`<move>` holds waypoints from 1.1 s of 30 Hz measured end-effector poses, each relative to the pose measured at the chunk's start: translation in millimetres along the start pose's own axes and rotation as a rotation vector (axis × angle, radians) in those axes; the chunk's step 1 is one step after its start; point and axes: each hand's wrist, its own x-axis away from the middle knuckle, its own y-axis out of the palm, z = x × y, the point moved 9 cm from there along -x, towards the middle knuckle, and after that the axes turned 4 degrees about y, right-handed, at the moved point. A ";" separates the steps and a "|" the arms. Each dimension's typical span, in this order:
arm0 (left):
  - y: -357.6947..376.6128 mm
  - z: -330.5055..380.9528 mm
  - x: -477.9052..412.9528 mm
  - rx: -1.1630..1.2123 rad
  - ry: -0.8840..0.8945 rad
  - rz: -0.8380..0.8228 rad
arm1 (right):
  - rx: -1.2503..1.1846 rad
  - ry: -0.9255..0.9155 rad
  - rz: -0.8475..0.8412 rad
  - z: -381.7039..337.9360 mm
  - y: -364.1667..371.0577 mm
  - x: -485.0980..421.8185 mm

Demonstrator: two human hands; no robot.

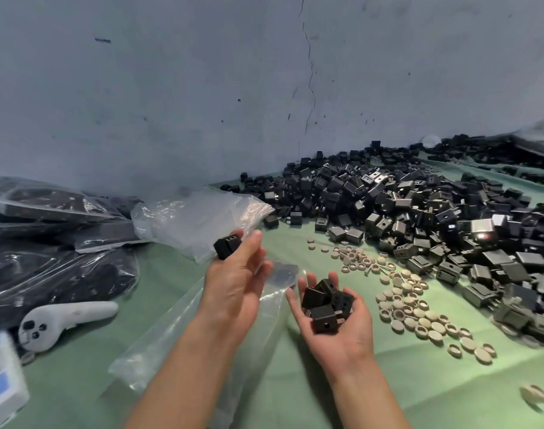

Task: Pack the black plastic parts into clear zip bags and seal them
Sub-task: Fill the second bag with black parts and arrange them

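A single black cube-shaped plastic part (227, 246), matte and with small slots on one face, is pinched at the tips of the fingers (254, 243) of the left hand (233, 286), just left of the frame's centre. A handful of like black parts (324, 305), some showing round holes and short metal prongs, is cupped in the upturned right hand (341, 329), whose fingers are curled loosely round them. Beneath both hands a clear plastic zip bag (171, 335) is laid flat on the green-covered bench (295, 385). A large heap of black parts (403, 205) is spread across the right half, up to the grey wall (202, 88). Beige round caps (413, 305) are scattered along its near edge, just right of the right hand. Crumpled empty clear bags (196, 221) are seen above the left hand. Filled bags (47, 243) are stacked at the left edge, with a white handheld controller (66, 320) below them. Bare green surface is left mainly in the lower part of the frame, around the forearms.
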 end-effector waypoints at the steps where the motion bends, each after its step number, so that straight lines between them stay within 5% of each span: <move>1: -12.0 15.3 2.0 -0.020 0.018 0.012 | -0.001 -0.011 0.001 -2.8 -0.5 1.0; 14: -202.3 79.9 70.8 -0.303 -0.016 0.349 | 0.020 0.078 -0.106 22.8 23.8 10.3; 19: -212.2 73.8 105.9 -0.936 0.043 0.130 | 0.060 0.123 -0.132 39.3 28.7 8.8; 23: -170.5 78.1 113.0 -1.546 0.338 -0.081 | 0.073 0.116 -0.135 40.5 28.5 6.9; 29: -150.1 72.9 110.7 -1.557 0.492 0.041 | 0.086 0.107 -0.141 36.8 28.1 6.3; 33: -148.4 70.8 123.3 -1.610 0.534 -0.057 | 0.074 0.107 -0.148 33.1 29.7 5.1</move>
